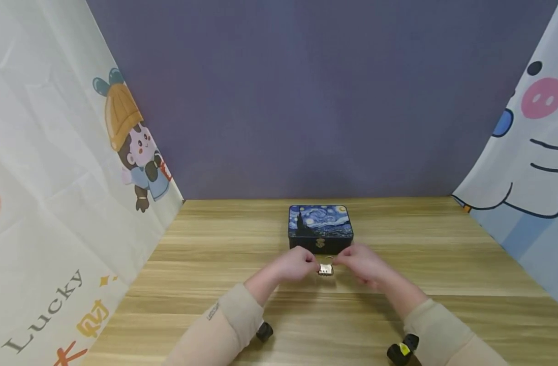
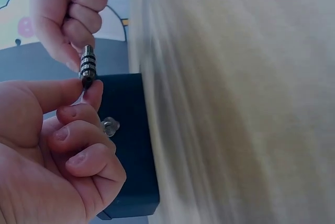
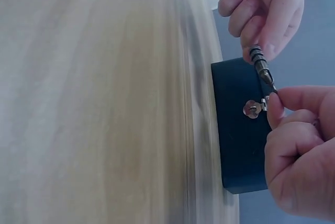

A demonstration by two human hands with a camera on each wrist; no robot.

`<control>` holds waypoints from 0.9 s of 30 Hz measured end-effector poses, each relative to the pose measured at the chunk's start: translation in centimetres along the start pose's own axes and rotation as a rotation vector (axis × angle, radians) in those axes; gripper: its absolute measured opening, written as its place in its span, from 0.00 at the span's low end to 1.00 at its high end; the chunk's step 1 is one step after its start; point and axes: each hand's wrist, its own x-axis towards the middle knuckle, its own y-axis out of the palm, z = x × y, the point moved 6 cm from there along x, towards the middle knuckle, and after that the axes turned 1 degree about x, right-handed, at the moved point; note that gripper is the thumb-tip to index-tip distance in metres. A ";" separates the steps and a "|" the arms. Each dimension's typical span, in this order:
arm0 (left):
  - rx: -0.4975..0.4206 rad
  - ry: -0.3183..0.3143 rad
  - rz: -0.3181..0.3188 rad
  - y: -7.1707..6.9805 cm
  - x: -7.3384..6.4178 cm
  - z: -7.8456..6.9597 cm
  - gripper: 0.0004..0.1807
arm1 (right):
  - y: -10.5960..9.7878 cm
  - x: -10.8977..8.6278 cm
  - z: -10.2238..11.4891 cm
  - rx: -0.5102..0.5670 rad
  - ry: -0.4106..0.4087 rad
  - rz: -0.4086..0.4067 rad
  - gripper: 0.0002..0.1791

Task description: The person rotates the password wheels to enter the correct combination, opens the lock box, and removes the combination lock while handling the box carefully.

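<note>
A small metal combination padlock (image 1: 326, 270) with number dials hangs between the two hands, in front of a box. My left hand (image 1: 297, 263) pinches the left end of its body between thumb and forefinger. At the other side, my right hand (image 1: 362, 264) pinches near the thin shackle, as the right wrist view shows the padlock (image 3: 258, 63) reaching between both sets of fingertips. Behind stands the dark box (image 1: 306, 245), its lid (image 1: 322, 221) printed with a swirling blue night-sky painting. A metal clasp (image 3: 252, 109) sits on the box's front face.
The wood-grain table (image 1: 215, 239) stretches to both sides and in front of the box. A plain grey-purple backdrop (image 1: 306, 101) rises at its back edge. Printed cartoon curtains (image 1: 55, 152) hang at left and right.
</note>
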 end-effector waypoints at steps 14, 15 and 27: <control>0.102 -0.042 0.078 1.7 -1.5 0.6 0.20 | 1.6 -1.0 -0.5 -0.105 -0.046 0.085 0.12; 0.108 -0.047 0.084 1.7 -1.5 0.6 0.21 | 1.7 -1.0 -0.6 -0.106 -0.041 0.091 0.11; 0.226 -0.047 0.106 2.4 -2.0 0.4 0.21 | 2.9 -1.0 -1.5 -0.109 -0.007 0.137 0.13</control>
